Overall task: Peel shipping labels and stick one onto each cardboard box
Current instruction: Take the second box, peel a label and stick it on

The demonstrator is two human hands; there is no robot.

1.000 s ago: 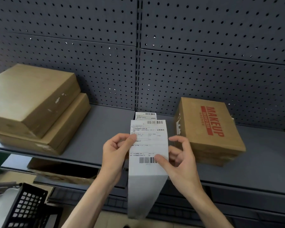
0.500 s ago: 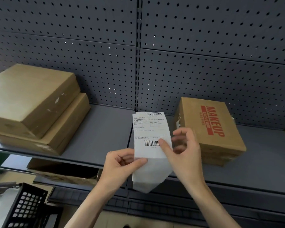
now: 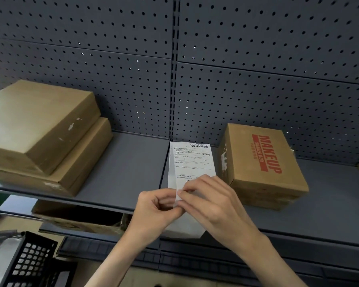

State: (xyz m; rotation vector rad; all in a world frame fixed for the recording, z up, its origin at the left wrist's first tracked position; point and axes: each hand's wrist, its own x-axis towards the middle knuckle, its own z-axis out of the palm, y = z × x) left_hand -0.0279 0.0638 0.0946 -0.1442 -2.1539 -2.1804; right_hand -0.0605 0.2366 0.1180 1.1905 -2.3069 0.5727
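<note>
Head view: shipping label [image 3: 192,160] pinched between both hands' fingers [image 3: 187,193] — upright.

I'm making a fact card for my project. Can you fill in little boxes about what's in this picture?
hands: left hand and right hand pinch the shipping label at its lower edge
label: white, printed, with a barcode on top
box on right: MAKEUP box, no label visible on top
boxes on left: two plain boxes, stacked
shelf: grey shelf
lower left: black basket
</note>
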